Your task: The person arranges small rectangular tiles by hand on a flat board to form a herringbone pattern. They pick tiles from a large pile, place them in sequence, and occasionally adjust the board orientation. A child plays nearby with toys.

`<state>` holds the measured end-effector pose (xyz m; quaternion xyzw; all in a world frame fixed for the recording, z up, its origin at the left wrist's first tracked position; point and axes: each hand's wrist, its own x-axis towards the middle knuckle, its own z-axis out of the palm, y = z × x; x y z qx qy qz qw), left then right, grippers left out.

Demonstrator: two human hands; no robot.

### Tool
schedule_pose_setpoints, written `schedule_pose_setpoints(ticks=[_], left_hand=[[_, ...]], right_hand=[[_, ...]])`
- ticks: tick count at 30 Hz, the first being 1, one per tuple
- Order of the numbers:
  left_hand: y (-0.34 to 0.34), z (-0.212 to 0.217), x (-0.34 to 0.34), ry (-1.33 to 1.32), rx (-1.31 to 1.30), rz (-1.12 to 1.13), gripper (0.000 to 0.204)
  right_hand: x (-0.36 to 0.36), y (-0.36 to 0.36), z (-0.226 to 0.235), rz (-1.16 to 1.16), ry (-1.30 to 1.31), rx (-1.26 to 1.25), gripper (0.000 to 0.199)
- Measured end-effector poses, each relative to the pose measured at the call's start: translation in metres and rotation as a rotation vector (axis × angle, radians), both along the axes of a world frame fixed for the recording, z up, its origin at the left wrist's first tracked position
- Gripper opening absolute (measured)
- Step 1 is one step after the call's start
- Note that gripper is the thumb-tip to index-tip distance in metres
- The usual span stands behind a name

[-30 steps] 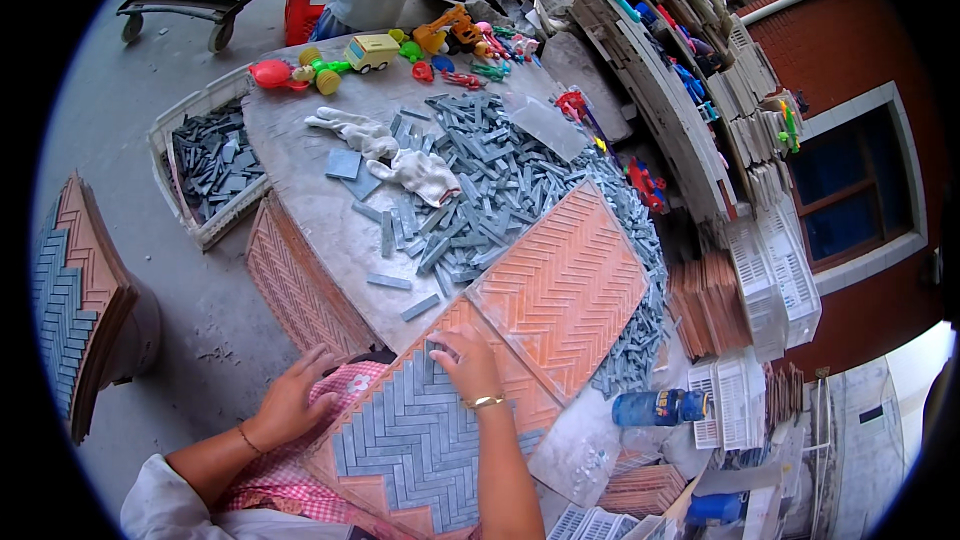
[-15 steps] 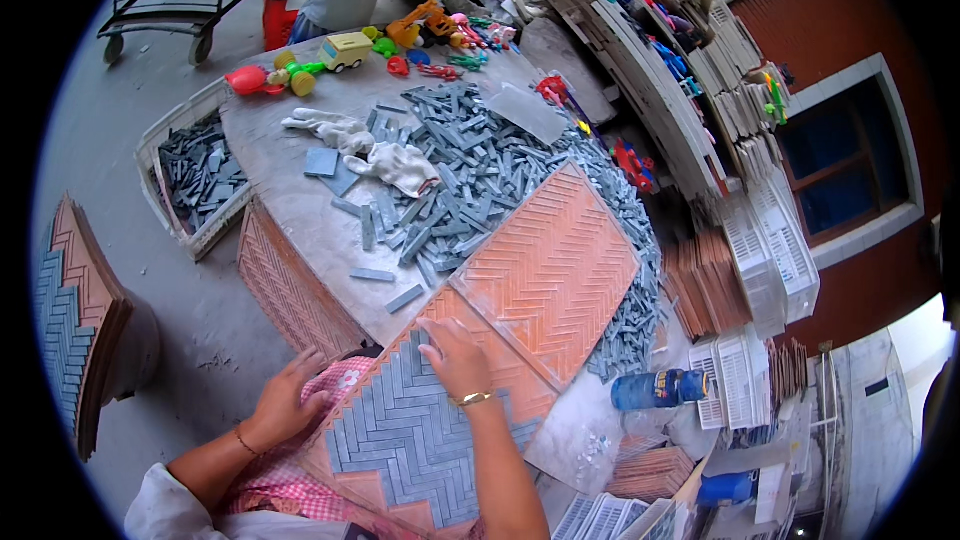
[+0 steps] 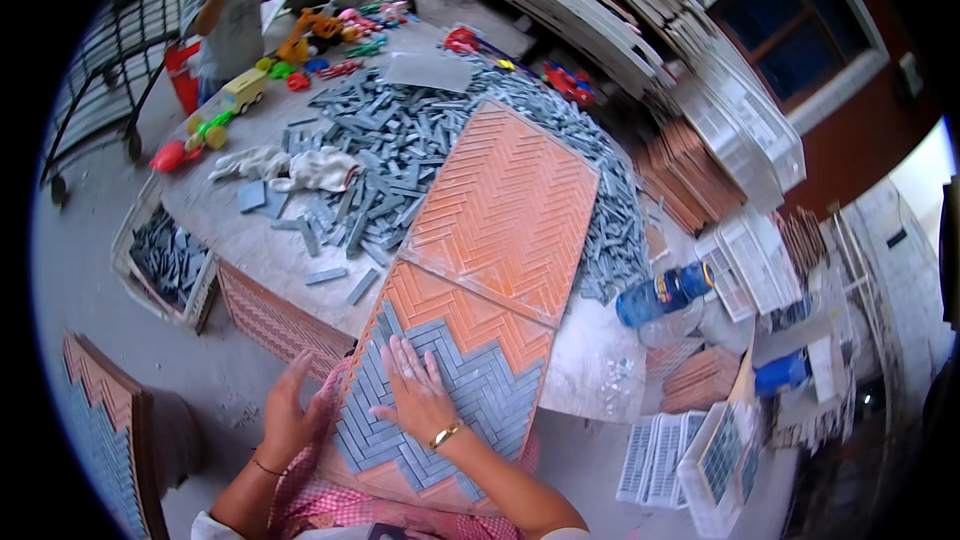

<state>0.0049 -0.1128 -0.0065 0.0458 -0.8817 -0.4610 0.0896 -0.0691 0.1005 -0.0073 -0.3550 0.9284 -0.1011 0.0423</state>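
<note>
An orange herringbone mould tray leans over my lap, its near part filled with grey tile strips. My right hand lies flat on those strips, fingers stretched out, holding nothing. At the tray's left edge my left hand is raised with its thumb apart from the fingers and nothing visible in it. Beyond, a second orange mould tray, without strips, lies on the table against the first one. A big heap of loose grey strips surrounds its far and left sides.
White gloves, a yellow toy bus and other bright toys lie on the table. A crate of strips stands at left, near a stack of filled trays. A blue bottle is at right. Another person is at far left.
My head view has shifted, so the scene sits turned and further left. My right hand has slid from the upper-left edge of the strips onto their middle. My left hand stays beside the tray.
</note>
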Motion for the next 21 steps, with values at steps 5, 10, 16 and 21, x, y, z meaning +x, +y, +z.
schedule_pose_setpoints(ticks=[5,10,16,21], left_hand=[[0.039,0.031,-0.055,0.203,-0.279,-0.318,0.058],[0.083,0.032,-0.082,0.224,-0.56,-0.629,0.068],[0.098,0.019,-0.089,0.185,-0.788,-0.678,0.081],[0.127,0.018,-0.08,0.172,-0.75,-0.625,0.089]], right_hand=[[0.048,0.023,0.007,-0.066,-0.052,-0.033,0.084],[0.094,0.058,0.03,-0.199,-0.149,-0.25,0.078],[0.131,0.119,0.04,-0.453,-0.097,-0.542,0.067],[0.145,0.139,0.034,-0.537,-0.066,-0.647,0.063]])
